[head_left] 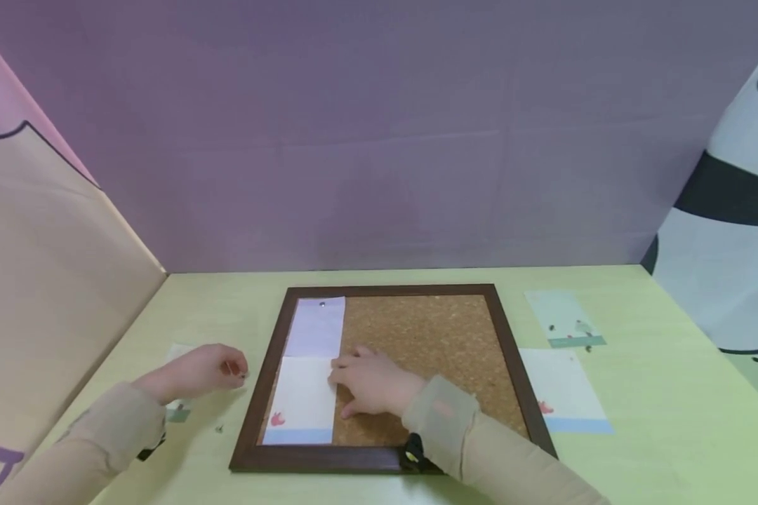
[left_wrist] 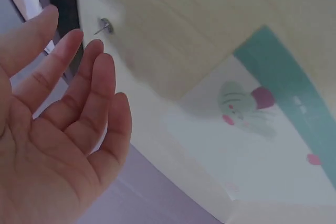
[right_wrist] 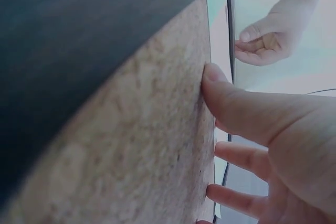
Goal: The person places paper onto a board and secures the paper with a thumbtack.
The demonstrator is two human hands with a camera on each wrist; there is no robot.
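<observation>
In the head view, my right hand (head_left: pixel 375 382) rests spread over the corkboard (head_left: pixel 423 337), its fingers touching the right edge of a white card (head_left: pixel 303 393) with a blue bottom stripe. Above that card, a lilac card (head_left: pixel 316 330) has a thumbtack (head_left: pixel 322 304) near its top. Left of the frame, my left hand (head_left: pixel 208 368) is raised with bent fingers; a tiny shiny thing, seemingly a thumbtack (head_left: pixel 243 376), shows at its fingertips. The left wrist view does not show it clearly. Another thumbtack (left_wrist: pixel 106 25) lies on the table beyond those fingers.
A green-striped card (left_wrist: pixel 231 114) lies on the table under my left arm. To the right of the board are another green-striped card (head_left: pixel 565 319) with small dark things on it and a blue-striped card (head_left: pixel 568 389). A purple cloth wall (head_left: pixel 379 140) stands behind the table.
</observation>
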